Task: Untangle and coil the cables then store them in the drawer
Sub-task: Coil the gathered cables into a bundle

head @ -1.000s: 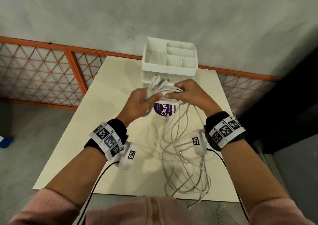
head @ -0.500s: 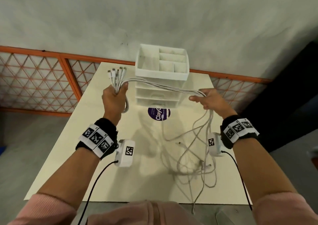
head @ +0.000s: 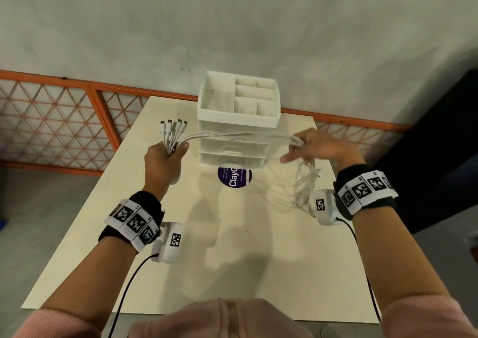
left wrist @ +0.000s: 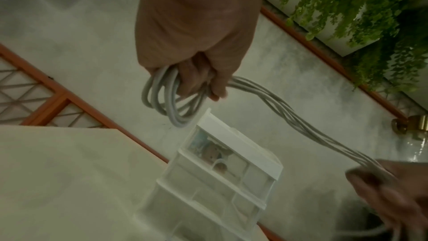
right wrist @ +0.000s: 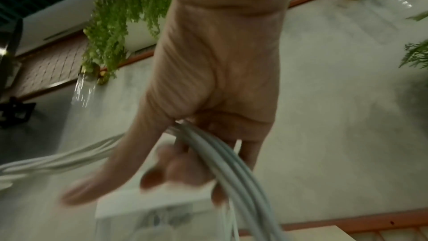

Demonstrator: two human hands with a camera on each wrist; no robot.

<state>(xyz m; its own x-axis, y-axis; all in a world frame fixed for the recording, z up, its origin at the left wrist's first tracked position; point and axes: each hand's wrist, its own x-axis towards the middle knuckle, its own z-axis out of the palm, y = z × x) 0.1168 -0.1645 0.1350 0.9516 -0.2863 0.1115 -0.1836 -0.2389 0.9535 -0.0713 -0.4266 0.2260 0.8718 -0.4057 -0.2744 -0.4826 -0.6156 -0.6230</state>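
Several white cables [head: 238, 137] stretch in a bundle between my two hands, above the table and in front of the drawer unit. My left hand [head: 165, 156] grips one end in a fist, the plugs [head: 173, 128] fanning upward, with a small loop [left wrist: 166, 102] under the fist. My right hand [head: 313, 146] has its fingers curled round the bundle [right wrist: 222, 151], thumb stretched out. The remaining lengths hang below it in a blurred tangle [head: 302, 182]. The white drawer unit [head: 232, 151] stands at the table's far edge, its drawers shut.
A compartment tray [head: 207, 107] tops the drawer unit. A purple round sticker [head: 234, 180] lies on the cream table [head: 232, 260] before it. An orange lattice fence [head: 51, 120] and a grey wall stand behind. The table's near half holds nothing.
My hands have drawn apart, left going left and right going right, pulling the bundle taut. The hanging tangle has lifted off the table's near part and swung up toward my right wrist.
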